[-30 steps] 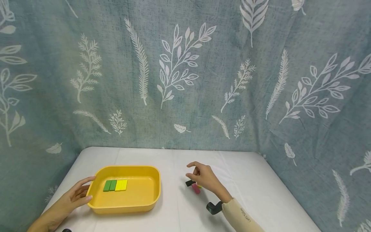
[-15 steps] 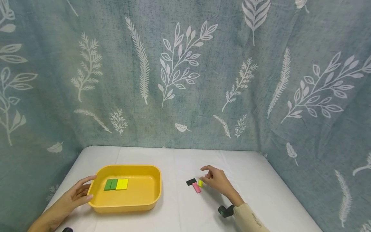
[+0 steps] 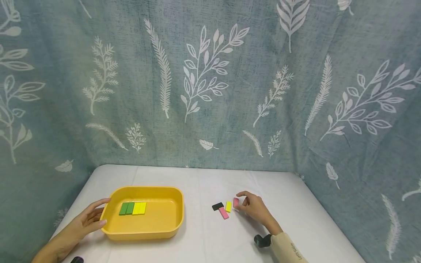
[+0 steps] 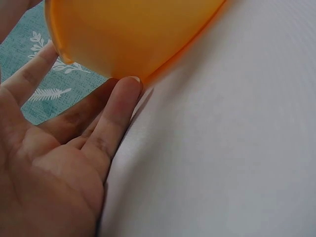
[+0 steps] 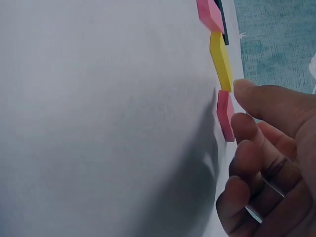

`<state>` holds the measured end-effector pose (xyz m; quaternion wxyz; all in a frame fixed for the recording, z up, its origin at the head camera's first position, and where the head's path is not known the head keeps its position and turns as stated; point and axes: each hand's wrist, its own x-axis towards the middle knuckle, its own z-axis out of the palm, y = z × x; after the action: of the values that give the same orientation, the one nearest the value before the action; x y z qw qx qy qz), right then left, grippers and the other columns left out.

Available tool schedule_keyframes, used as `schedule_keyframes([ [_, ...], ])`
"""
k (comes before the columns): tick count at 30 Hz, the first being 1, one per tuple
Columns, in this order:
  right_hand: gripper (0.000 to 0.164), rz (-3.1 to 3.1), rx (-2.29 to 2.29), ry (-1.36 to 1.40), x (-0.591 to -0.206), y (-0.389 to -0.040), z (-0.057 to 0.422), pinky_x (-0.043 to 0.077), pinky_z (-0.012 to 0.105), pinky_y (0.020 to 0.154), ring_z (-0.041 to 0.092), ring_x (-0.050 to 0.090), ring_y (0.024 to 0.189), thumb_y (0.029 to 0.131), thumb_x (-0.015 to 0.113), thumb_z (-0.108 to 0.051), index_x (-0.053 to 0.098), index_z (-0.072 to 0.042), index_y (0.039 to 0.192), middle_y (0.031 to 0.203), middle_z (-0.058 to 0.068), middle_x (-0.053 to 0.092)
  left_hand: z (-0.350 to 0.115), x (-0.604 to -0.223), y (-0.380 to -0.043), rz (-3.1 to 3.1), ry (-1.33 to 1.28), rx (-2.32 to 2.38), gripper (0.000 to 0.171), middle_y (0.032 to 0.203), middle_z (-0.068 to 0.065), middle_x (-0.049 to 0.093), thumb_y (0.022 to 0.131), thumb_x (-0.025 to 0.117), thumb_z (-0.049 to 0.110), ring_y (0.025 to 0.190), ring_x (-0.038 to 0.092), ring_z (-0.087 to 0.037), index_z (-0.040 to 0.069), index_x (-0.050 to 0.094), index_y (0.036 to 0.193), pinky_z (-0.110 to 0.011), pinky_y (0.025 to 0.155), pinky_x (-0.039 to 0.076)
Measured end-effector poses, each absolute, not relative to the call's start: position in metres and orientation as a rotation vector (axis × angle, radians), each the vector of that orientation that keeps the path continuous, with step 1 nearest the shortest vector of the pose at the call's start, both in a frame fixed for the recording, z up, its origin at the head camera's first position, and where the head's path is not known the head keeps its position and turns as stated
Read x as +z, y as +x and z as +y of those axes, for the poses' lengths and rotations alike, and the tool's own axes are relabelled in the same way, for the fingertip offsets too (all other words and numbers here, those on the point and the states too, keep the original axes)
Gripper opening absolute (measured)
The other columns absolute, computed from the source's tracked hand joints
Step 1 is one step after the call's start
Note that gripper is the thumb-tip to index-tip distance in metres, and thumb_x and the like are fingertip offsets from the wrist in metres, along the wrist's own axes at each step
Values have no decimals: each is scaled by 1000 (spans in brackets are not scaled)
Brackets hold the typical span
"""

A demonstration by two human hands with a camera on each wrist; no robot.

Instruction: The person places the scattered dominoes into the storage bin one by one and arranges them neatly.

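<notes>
In the head view, a yellow tray (image 3: 146, 233) holds two green blocks (image 3: 126, 208) and two yellow blocks (image 3: 139, 208) side by side. My left hand (image 3: 87, 218) rests against its left end, fingers spread and barely bent; the left wrist view shows fingertips touching the tray wall (image 4: 123, 54). My right hand (image 3: 254, 209) hovers at a pink block (image 3: 235, 203), thumb and index finger apart around it. In the right wrist view this pink block (image 5: 225, 118) lies just beyond the fingertips; whether they touch it I cannot tell.
Left of the right hand, a loose yellow block (image 3: 228, 206), another pink block (image 3: 223, 213) and a black block (image 3: 217, 206) lie close together on the white cloth (image 3: 197, 248). A patterned blue-green curtain (image 3: 158, 153) hangs behind the table and at both sides.
My right hand has moved rightward from above the black, pink and yellow blocks to the separate pink block, uncovering the yellow one. My left hand stays at the tray.
</notes>
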<state>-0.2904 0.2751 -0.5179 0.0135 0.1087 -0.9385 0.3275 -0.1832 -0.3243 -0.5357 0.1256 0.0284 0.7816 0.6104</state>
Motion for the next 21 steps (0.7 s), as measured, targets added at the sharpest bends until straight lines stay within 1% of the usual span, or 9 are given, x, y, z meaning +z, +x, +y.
schedule_keyframes([
  [6,45,-2929,1032,319,-521,-293,279,41,26,52,13,51,55,86,85,-20,68,-9,127,71,-2,60,-323,-535,-184,2282,72,1773,77,158,-28,32,103,64,28,135,46,-32,16,18,163,-31,94,49],
  [10,46,-2950,1018,304,-523,-293,280,40,26,52,12,50,57,85,87,-23,69,-9,125,70,-3,59,-323,-536,-184,2270,70,1782,77,159,-27,31,103,64,28,133,47,-26,17,18,164,-26,92,49],
  [13,46,-2959,1016,292,-524,-294,280,40,26,53,11,49,58,84,87,-24,69,-9,124,71,-3,58,-323,-536,-185,2267,74,1787,77,159,-27,30,103,64,28,135,46,-29,17,18,164,-26,93,49],
  [15,46,-2959,1017,286,-524,-295,280,40,26,53,11,49,58,84,87,-24,69,-9,124,71,-3,58,-323,-537,-185,2283,74,1775,78,159,-29,30,103,65,30,136,45,-33,16,17,164,-29,94,50],
  [17,47,-2957,1030,282,-524,-295,280,40,26,53,12,49,59,84,87,-24,70,-8,124,71,-2,59,-323,-536,-184,2281,55,1772,78,159,-28,30,102,65,31,138,43,-36,17,18,164,-31,96,49],
  [21,49,-2974,1027,271,-524,-295,280,40,26,53,12,50,59,84,87,-25,69,-7,126,71,-2,59,-323,-536,-184,2276,44,1763,78,160,-27,29,103,65,32,139,42,-36,18,18,163,-33,97,49],
])
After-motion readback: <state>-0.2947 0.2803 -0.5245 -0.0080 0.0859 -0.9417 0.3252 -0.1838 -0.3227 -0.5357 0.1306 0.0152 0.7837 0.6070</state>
